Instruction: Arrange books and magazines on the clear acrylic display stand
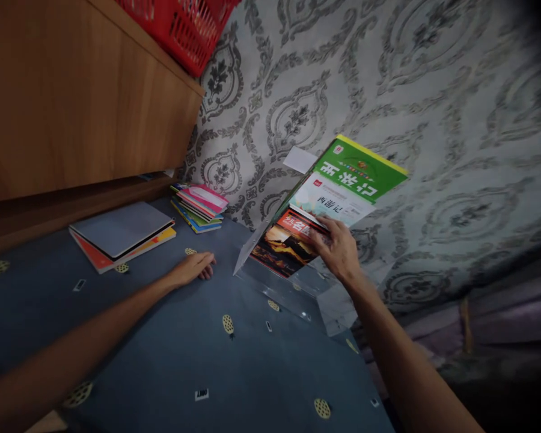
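Observation:
My left hand (193,269) rests on the dark blue tabletop with its fingers loosely curled, and no object shows in it. At the right, my right hand (340,249) grips the upper right edge of a small book (279,243) with a red and dark, golden cover. This book is tilted inside a clear plastic book rack (270,291). Behind it in the rack lean a pale book (327,201) with Chinese lettering and a taller green book (365,171) with a yellow top edge. My fingers hide part of the small book's cover.
A grey notebook (124,225) lies on an orange and yellow book (103,261) at the left. A stack of small colourful books (201,207) sits against the patterned wall (297,114). A wooden cabinet (85,102) overhangs the left side, with a red basket (196,33) on top.

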Demonstrator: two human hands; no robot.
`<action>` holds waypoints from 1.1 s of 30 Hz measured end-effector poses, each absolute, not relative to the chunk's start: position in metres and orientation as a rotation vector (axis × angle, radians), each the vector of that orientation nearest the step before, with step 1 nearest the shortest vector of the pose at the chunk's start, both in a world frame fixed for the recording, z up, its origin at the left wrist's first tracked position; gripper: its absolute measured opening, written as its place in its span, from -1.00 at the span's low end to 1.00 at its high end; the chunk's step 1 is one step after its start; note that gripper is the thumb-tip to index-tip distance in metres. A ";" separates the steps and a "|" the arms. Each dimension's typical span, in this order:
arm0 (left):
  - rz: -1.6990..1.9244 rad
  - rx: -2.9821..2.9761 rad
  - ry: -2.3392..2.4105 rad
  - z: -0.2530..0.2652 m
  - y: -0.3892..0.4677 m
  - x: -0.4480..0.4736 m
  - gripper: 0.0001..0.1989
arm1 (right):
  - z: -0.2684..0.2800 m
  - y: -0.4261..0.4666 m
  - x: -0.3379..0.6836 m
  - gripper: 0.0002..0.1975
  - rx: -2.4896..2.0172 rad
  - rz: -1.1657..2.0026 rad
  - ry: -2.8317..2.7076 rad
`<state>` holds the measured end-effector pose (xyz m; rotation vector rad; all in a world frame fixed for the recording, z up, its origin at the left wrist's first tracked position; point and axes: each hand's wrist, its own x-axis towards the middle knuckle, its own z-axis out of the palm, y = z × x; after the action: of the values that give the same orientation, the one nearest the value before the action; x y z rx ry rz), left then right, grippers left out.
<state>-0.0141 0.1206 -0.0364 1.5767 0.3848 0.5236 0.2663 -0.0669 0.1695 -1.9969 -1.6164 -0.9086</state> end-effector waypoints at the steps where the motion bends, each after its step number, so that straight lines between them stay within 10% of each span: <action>1: 0.526 1.592 0.380 -0.036 0.120 -0.015 -0.44 | 0.169 -0.067 0.265 -0.51 -2.010 -0.909 -1.616; 21: 0.554 1.936 0.485 -0.023 0.120 -0.020 -0.68 | 0.154 -0.076 0.238 -0.52 -1.973 -1.014 -1.516; 33: 0.589 2.461 1.377 0.040 0.188 -0.106 -0.66 | 0.069 -0.101 0.157 -0.76 -1.756 -1.137 -1.600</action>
<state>-0.1060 0.1878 0.0396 2.4614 1.3774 0.5886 0.1573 -0.1006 0.0688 -1.7555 -1.5997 -1.1373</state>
